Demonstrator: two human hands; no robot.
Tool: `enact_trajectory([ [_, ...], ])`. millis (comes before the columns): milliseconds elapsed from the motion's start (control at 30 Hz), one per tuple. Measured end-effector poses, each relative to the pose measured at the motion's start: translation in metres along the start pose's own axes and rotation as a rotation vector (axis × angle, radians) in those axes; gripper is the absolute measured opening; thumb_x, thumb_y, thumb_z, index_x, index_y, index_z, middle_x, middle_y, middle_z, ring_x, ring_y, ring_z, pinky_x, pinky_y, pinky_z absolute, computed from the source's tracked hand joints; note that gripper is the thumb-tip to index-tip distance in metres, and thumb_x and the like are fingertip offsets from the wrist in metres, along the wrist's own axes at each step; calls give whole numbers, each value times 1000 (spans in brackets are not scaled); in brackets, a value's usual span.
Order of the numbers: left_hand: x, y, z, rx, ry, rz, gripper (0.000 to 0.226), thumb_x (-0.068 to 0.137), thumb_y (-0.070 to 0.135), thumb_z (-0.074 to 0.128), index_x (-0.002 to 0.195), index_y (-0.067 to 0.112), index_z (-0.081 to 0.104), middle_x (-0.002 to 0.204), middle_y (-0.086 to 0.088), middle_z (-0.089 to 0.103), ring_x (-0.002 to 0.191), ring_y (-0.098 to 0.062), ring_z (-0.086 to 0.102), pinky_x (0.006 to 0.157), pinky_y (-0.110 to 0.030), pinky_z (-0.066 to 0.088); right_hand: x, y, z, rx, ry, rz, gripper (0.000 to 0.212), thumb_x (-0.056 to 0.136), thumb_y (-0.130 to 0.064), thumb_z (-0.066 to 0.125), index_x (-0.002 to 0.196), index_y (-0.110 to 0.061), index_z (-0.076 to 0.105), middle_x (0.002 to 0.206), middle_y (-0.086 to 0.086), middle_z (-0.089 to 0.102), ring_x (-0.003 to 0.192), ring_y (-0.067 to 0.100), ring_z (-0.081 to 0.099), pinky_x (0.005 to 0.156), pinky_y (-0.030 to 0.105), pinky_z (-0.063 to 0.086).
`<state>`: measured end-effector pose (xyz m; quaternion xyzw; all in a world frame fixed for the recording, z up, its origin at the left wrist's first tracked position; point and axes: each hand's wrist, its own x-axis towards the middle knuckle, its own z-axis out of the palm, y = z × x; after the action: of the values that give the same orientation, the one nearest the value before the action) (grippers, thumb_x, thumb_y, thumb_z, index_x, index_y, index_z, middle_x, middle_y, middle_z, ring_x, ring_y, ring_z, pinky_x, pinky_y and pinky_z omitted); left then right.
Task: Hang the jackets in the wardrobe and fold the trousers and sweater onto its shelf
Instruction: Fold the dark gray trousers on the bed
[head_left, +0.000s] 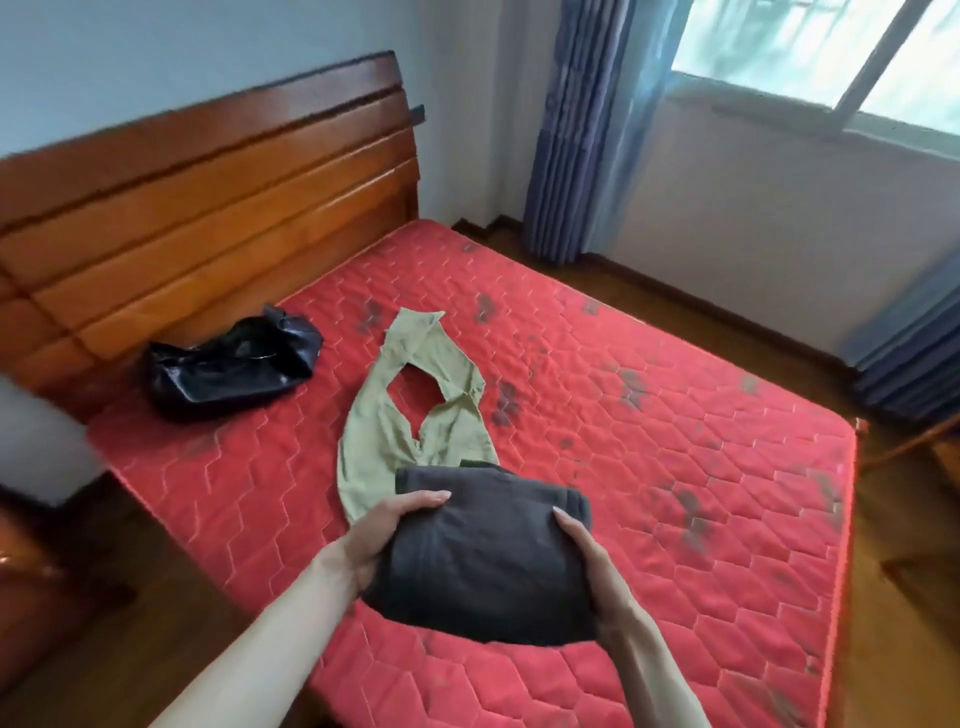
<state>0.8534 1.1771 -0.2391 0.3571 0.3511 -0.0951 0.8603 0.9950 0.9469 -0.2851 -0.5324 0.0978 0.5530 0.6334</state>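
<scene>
Over the near edge of the bed, a folded dark grey garment (483, 556) was held up between two bare hands, and whether it was the sweater or a pair of trousers could not be told. The left hand (387, 530) gripped its left side with the thumb lying across the top, and the right hand (597, 566) gripped its right side the same way, the two hands apart with the bundle between them. Below it lay a red quilted mattress (649, 467) with no sheet, stitched in a zigzag pattern and marked with dark blotches. Olive-green trousers (410, 405) lay spread on the mattress just beyond the bundle, their legs apart and the near end hidden behind the grey cloth. Further left, close to the headboard, a shiny black jacket (228, 364) lay crumpled. The wooden headboard (208, 208) had broad horizontal panels and stood against a pale wall. On the far side of the bed, blue curtains (576, 130) hung beside a window (831, 57), with another blue curtain at the right edge. The floor (909, 597) around the bed was brown wood, with dark skirting along the wall under the window.
</scene>
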Motion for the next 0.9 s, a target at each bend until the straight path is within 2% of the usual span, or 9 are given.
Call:
enact_trajectory([
  [267, -100, 29, -94, -75, 215, 221, 52, 85, 35, 82, 123, 0, 74, 130, -24, 70, 120, -40, 68, 102, -44, 57, 27, -7, 140, -345, -49, -211, 78, 61, -68, 91, 126, -31, 72, 124, 3, 76, 114, 25, 73, 109, 50, 51],
  [367, -145, 33, -137, -115, 280, 328, 38, 87, 27, 79, 119, 6, 78, 127, -23, 72, 115, -38, 71, 85, -40, 62, 38, 1, 202, -435, -65, -268, 64, 57, -71, 91, 113, -44, 74, 113, -6, 79, 105, 18, 76, 99, 46, 58],
  [433, -176, 31, -168, -120, 333, 410, 35, 84, 23, 82, 117, 12, 79, 125, -21, 73, 114, -37, 72, 83, -39, 62, 47, 10, 246, -469, -89, -278, 73, 58, -71, 88, 121, -37, 73, 114, -6, 79, 104, 16, 76, 90, 35, 61],
  [500, -204, 27, -198, -116, 437, 472, 41, 80, 26, 85, 119, 14, 77, 123, -17, 75, 113, -35, 73, 84, -40, 63, 56, 21, 291, -539, -109, -325, 81, 62, -73, 82, 130, -30, 69, 124, -8, 75, 112, 12, 72, 98, 32, 57],
  [533, -217, 26, -212, -105, 511, 500, 46, 79, 29, 87, 121, 14, 76, 120, -14, 76, 111, -33, 74, 84, -40, 63, 59, 27, 314, -565, -129, -336, 78, 65, -73, 81, 129, -31, 68, 124, -10, 73, 112, 8, 71, 100, 32, 55],
  [633, -250, 28, -257, -73, 704, 579, 50, 77, 36, 85, 122, 18, 73, 111, -6, 80, 102, -26, 78, 82, -37, 61, 68, 49, 383, -622, -163, -373, 41, 80, -64, 81, 107, -35, 71, 103, -20, 76, 89, -8, 72, 83, 19, 57],
  [733, -281, 36, -305, -78, 790, 636, 36, 88, 32, 81, 121, 23, 72, 109, 2, 80, 98, -18, 78, 79, -33, 61, 80, 74, 447, -649, -192, -399, 42, 87, -57, 77, 115, -26, 71, 105, -9, 79, 99, 8, 74, 91, 29, 58],
  [833, -313, 44, -354, -95, 864, 678, 33, 89, 36, 80, 120, 29, 71, 111, 7, 79, 99, -14, 77, 79, -31, 61, 91, 99, 508, -617, -263, -386, 37, 90, -48, 77, 119, -26, 67, 98, -17, 79, 91, 0, 75, 72, 17, 58],
  [900, -331, 48, -384, -120, 915, 701, 36, 88, 39, 80, 122, 32, 68, 114, 8, 77, 102, -17, 76, 84, -34, 62, 96, 116, 544, -626, -319, -366, 40, 90, -46, 77, 124, -28, 66, 108, -11, 79, 100, 7, 75, 88, 29, 60],
])
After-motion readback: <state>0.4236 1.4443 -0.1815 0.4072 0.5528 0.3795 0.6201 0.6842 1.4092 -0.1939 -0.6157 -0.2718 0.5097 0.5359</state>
